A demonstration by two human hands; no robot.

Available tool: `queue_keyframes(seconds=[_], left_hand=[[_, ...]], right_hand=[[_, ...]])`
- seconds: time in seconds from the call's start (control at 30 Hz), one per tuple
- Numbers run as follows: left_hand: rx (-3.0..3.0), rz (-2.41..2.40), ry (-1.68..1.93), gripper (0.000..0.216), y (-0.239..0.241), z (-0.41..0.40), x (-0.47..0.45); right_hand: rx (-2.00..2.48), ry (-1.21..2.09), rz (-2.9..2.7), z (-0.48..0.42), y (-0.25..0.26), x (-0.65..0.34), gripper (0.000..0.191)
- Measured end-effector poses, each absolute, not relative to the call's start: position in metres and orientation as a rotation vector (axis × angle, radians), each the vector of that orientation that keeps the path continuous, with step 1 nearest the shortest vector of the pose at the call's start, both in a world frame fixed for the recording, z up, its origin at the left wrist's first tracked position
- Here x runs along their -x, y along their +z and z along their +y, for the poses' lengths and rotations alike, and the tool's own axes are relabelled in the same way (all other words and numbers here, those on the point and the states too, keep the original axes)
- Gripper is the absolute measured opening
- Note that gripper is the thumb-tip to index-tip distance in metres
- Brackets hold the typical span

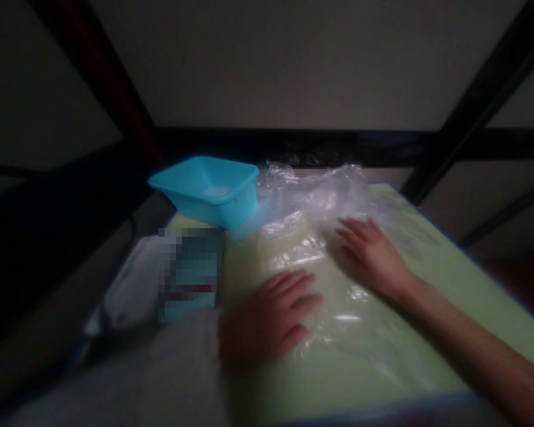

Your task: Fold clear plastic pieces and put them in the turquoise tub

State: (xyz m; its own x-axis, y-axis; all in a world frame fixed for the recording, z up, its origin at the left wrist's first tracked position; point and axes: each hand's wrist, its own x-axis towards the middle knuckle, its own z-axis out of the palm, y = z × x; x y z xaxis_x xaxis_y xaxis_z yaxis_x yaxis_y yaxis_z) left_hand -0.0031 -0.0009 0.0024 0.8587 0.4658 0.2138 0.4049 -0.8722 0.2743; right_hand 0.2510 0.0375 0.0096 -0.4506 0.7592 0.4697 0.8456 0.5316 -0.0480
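A clear, crinkled plastic bag or sheet [307,249] lies spread over the yellow-green table top [409,362]. My left hand [278,320], coming out of a light sleeve, rests over the near left part of the plastic with its fingers apart. Farther off and to the right, my right hand [367,252] lies on the plastic too, its fingers stretched out and spread. Neither hand has anything between its fingers. The far part of the plastic is bunched up and shiny. Blur hides the exact edges of the plastic.
A turquoise plastic basin [234,210] stands at the back left, with something pale inside. Left of my left hand lie a pixelated, greenish flat item [193,279] and a whitish bundle [136,284]. Dark bars [471,95] frame the space behind the table.
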Motion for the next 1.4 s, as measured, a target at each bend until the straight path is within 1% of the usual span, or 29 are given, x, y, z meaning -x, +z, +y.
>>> queue_keyframes(seconds=[0.1, 0.17, 0.23, 0.3, 0.37, 0.47, 0.57, 0.63, 0.73, 0.97, 1.07, 1.2, 1.3, 1.4], left_hand=[[-2.772, 0.673, 0.476, 0.039, 0.007, -0.005, 0.001], [-2.697, 0.773, 0.566, 0.035, 0.005, -0.006, 0.000], [-2.620, 0.893, 0.638, 0.035, 0.000, -0.004, -0.001], [-2.595, 0.961, 0.638, 0.040, -0.007, -0.001, -0.002], [-2.639, 0.962, 0.568, 0.047, -0.013, 0.003, -0.002], [-2.764, 0.936, 0.372, 0.057, -0.015, 0.004, -0.002], [-2.853, 0.974, 0.200, 0.060, -0.012, 0.003, 0.000], [-2.877, 1.021, 0.120, 0.060, -0.010, 0.002, 0.000], [-2.890, 1.079, 0.060, 0.060, -0.007, 0.001, 0.000], [-2.846, 1.115, 0.059, 0.060, -0.006, 0.001, 0.000], [-2.779, 1.135, 0.128, 0.062, -0.007, 0.000, 0.000], [-2.728, 1.157, 0.421, 0.061, -0.007, -0.002, -0.001], [-2.712, 1.106, 0.616, 0.059, -0.008, -0.003, -0.002], [-2.677, 1.081, 0.652, 0.058, -0.010, -0.004, -0.003]], right_hand=[[1.061, -0.011, -2.308, 0.027, 0.019, -0.240, 0.028], [0.951, 0.112, -2.336, 0.019, 0.019, -0.229, 0.028], [0.924, 0.200, -2.383, 0.014, 0.015, -0.218, 0.029], [0.951, 0.251, -2.430, 0.016, 0.008, -0.213, 0.032], [1.000, 0.232, -2.481, 0.022, -0.001, -0.213, 0.037], [1.101, 0.116, -2.574, 0.033, -0.013, -0.220, 0.047], [1.198, 0.038, -2.649, 0.041, -0.020, -0.230, 0.058], [1.253, 0.017, -2.667, 0.046, -0.022, -0.236, 0.062], [1.309, 0.005, -2.654, 0.052, -0.024, -0.243, 0.065], [1.344, 0.026, -2.632, 0.058, -0.026, -0.250, 0.062], [1.330, 0.039, -2.625, 0.059, -0.020, -0.249, 0.059], [1.213, 0.058, -2.615, 0.057, -0.009, -0.239, 0.055], [1.133, 0.104, -2.658, 0.053, -0.009, -0.228, 0.060], [1.112, 0.158, -2.711, 0.047, -0.015, -0.219, 0.067]])
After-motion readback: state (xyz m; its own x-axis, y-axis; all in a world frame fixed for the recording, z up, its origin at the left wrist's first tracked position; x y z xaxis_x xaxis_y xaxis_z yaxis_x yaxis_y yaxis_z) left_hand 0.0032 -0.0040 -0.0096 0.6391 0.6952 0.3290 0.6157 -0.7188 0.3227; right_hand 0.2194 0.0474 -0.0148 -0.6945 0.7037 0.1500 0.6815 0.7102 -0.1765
